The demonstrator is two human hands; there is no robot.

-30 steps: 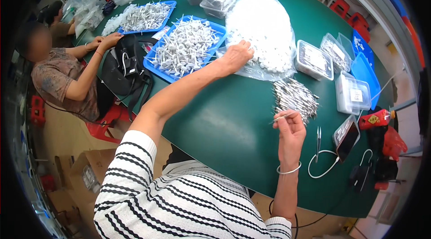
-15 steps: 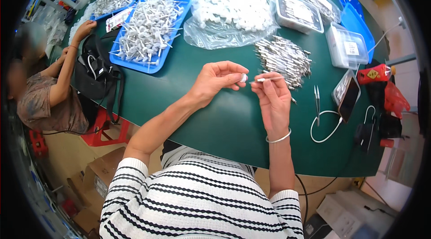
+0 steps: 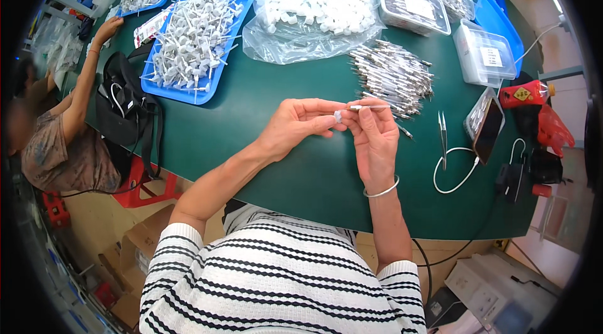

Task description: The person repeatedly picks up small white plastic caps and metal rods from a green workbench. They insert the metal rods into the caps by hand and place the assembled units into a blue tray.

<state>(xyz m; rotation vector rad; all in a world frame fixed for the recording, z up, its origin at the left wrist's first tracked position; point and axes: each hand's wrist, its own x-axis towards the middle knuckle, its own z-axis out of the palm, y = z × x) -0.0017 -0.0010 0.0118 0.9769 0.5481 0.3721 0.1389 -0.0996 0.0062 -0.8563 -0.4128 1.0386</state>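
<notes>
Between the thumb and fingers of my left hand (image 3: pixel 295 125) is a small white plastic cap (image 3: pixel 338 117). My right hand (image 3: pixel 375 139) pinches a thin metal-and-white rod (image 3: pixel 367 107), its left end close to the cap. Whether the rod touches the cap I cannot tell. Just beyond my right hand lies a loose pile of similar rods (image 3: pixel 392 76). Farther off, a clear plastic bag (image 3: pixel 276 49) holds a heap of white caps (image 3: pixel 317 4). In a blue tray (image 3: pixel 149 86) at the left are many rods with caps on them (image 3: pixel 195 39).
Tweezers (image 3: pixel 443 139), a phone (image 3: pixel 487 136) with a white cable and a red-labelled bottle (image 3: pixel 525 94) lie to the right. Lidded clear boxes (image 3: pixel 411 7) stand at the back right. A black bag (image 3: pixel 119 108) hangs at the left table edge beside another person (image 3: pixel 72 139).
My two hands have come closer together, bringing the rod's end to the cap. The cap is turned differently in my left fingers. The other person's arm has shifted a little.
</notes>
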